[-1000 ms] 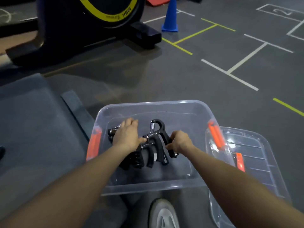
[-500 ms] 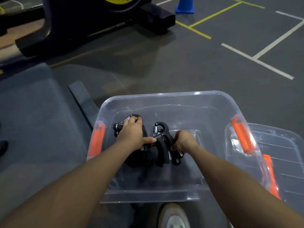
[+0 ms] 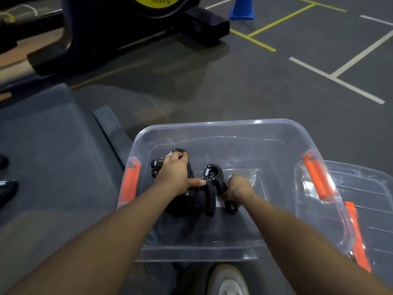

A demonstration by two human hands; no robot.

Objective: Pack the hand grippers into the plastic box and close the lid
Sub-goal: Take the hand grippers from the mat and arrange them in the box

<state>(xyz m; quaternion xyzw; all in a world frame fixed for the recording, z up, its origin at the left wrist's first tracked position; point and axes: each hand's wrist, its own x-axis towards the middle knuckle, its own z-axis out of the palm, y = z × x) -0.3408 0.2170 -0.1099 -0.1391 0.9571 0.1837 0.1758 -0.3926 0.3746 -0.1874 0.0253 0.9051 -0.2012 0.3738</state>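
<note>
A clear plastic box (image 3: 282, 133) with orange latches sits open on the grey floor in front of me. Several black hand grippers (image 3: 212, 188) with metal springs lie bunched in its left half. My left hand (image 3: 174, 175) rests on top of the left grippers, fingers curled over their heads. My right hand (image 3: 239, 189) grips the handle of the rightmost hand gripper. The clear lid (image 3: 365, 201) with an orange latch lies on the floor to the right, partly under the box's edge.
A grey mat (image 3: 53, 156) lies to the left of the box. A black exercise machine (image 3: 119, 35) stands at the back left, a blue cone (image 3: 242, 9) behind it. My shoe (image 3: 227, 282) shows at the bottom. Painted lines cross the floor to the right.
Both hands have pressed the hand grippers down and closer together on the box floor. The upright gripper on the right now lies lower. My view has tilted down.
</note>
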